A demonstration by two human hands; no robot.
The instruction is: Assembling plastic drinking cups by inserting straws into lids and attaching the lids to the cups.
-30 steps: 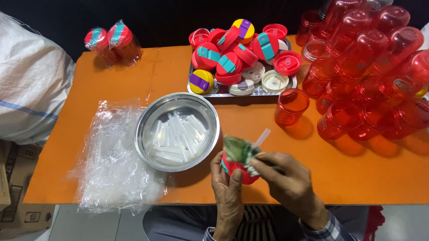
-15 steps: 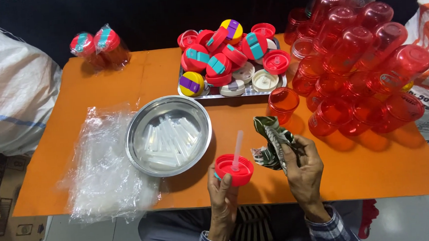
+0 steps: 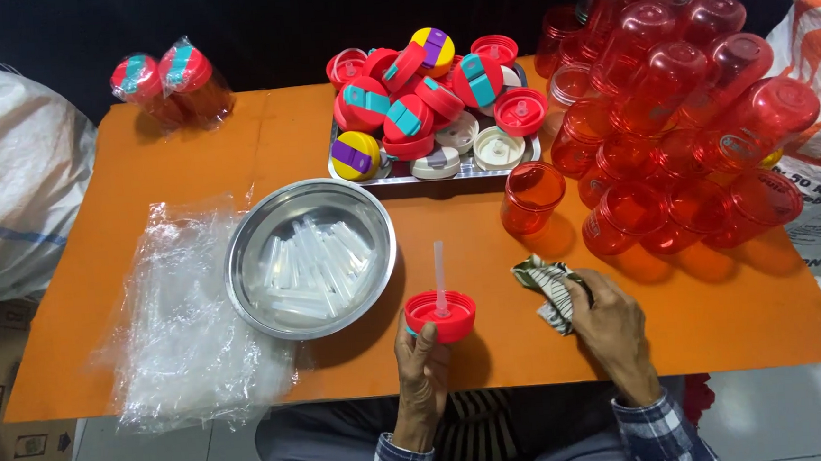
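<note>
The red lid (image 3: 440,315) sits in the near middle of the scene, held just above the near edge of the orange bench (image 3: 720,321). It is turned underside up, and a clear straw (image 3: 439,274) stands upright from its centre. The left hand (image 3: 423,365) is clamped on the lid from below and from the near side, fingers curled round its rim. Just to the right, the right hand (image 3: 607,324) rests on the bench with its fingers closed around a crumpled striped cloth (image 3: 549,285), which lies bunched between the hand and the lid, apart from the lid.

To the left of the lid stands a round steel bowl (image 3: 241,260) holding a heap of clear straws. Left of the bowl, a pile of clear plastic bags (image 3: 185,344) spreads over the near left edge of the bench. Beyond the cloth a single red cup (image 3: 531,196) stands upright with its mouth up. To its right, a large pile of red cups (image 3: 689,119) lies stacked on their sides, filling the far right of the bench. At the far middle a metal tray (image 3: 469,171) is heaped with red lids bearing teal, purple and yellow caps. In the far left corner are two bagged bottles (image 3: 172,84). A white sack (image 3: 8,170) leans beside the left edge of the bench.
</note>
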